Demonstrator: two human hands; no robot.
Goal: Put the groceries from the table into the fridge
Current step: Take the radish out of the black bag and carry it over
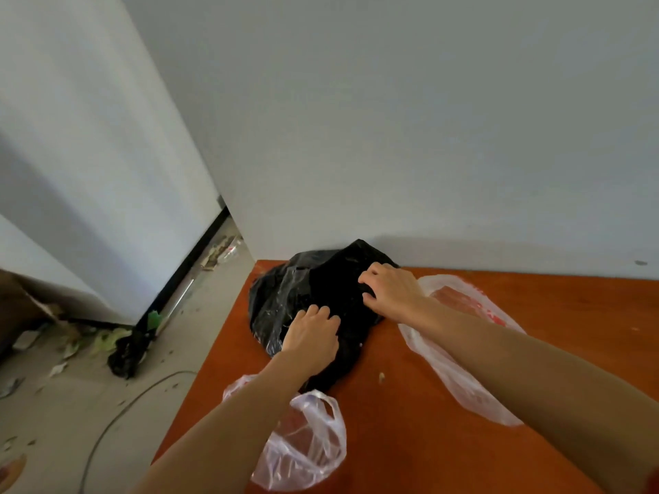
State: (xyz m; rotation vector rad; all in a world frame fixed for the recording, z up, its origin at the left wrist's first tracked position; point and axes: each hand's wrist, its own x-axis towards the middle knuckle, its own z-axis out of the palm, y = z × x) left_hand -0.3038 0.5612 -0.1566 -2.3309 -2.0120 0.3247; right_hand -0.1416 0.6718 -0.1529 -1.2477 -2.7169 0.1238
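Black plastic is what we have hold of. The black bag [296, 290] sits on the orange surface [570, 301], and both our hands are on it. Our left hand [312, 338] lies on the near side of the black bag with its fingers curled into the film. Our right hand [390, 290] is on the bag's upper right, its fingers likewise bent and digging into the plastic. What the bag holds is hidden.

We judge the task barely begun. Nothing we can see has reached the tall white cabinet well to the left of the black bag, which we take for the fridge [89, 172]. No open door shows on it.

A thin clear bag [306, 447] lies just nearer to us than the black bag, under our left forearm. A second clear bag [453, 369], with red print, lies just right of the black bag, under our right forearm. Both look nearly flat, and we cannot say whether anything is in them. Scraps litter the floor [71, 404] left of the black bag.

By our reckoning these steps are left:
- open or lift the black bag
- open the fridge and carry the contents leftward into it
- check whether the clear bags must go in too
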